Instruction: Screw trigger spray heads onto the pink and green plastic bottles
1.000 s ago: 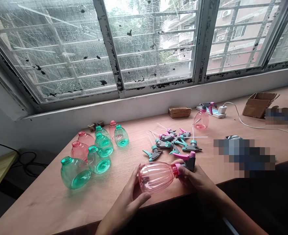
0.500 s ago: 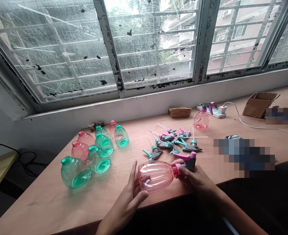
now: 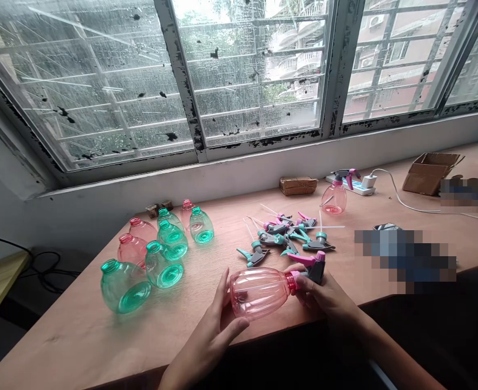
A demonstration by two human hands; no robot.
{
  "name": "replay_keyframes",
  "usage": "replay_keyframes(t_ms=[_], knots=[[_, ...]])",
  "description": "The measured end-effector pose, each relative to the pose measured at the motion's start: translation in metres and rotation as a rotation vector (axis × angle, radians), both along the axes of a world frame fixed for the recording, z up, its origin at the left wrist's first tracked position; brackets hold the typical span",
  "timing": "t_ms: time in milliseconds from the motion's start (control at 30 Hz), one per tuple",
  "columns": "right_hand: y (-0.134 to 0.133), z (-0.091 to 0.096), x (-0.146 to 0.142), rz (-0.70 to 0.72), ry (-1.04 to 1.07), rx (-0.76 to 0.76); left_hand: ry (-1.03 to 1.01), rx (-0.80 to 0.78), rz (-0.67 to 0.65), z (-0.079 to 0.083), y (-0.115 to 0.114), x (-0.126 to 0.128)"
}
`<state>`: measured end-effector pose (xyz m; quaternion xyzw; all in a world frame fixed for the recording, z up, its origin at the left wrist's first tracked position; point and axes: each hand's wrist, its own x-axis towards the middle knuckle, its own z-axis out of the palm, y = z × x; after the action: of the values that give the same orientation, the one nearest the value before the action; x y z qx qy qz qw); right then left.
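Observation:
A clear pink spray bottle [image 3: 259, 292] lies sideways in the air above the table's front edge, its base to the left. My left hand [image 3: 218, 317] cups the base, thumb below and fingers behind it. At the neck, my right hand [image 3: 314, 292] grips the pink collar of a grey and pink trigger sprayer [image 3: 314, 265], whose head sits on the bottle's mouth. Whether the collar is fully threaded, I cannot tell. Just beyond the bottle lies a pile of trigger sprayers [image 3: 281, 237] in grey with green or pink parts, some with thin tubes showing.
Several open green bottles [image 3: 125, 290] and pink bottles [image 3: 132, 249] stand at the left. A pink bottle with a sprayer [image 3: 334, 197] stands at the back, near a power strip [image 3: 362, 188]. Cardboard boxes [image 3: 429, 176] and a blurred item [image 3: 405, 257] are at the right.
My left thumb and the bottle's base have shifted very slightly to the right. The right hand stays at the neck, and the other things have not moved.

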<state>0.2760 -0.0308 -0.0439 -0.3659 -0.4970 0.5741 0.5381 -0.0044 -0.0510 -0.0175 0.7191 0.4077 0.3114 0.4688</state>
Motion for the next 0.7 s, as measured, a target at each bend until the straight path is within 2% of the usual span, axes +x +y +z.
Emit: replay_keyframes(t_ms=[200, 467, 700], knots=[[0.000, -0.004, 0.002, 0.006, 0.015, -0.005, 0.089, 0.110, 0.019, -0.004, 0.004, -0.001], [0.002, -0.009, 0.003, 0.019, 0.018, 0.006, 0.009, 0.021, 0.000, -0.002, 0.001, 0.000], [0.003, -0.011, 0.003, 0.024, 0.037, 0.007, -0.045, 0.054, 0.033, -0.004, 0.003, 0.002]])
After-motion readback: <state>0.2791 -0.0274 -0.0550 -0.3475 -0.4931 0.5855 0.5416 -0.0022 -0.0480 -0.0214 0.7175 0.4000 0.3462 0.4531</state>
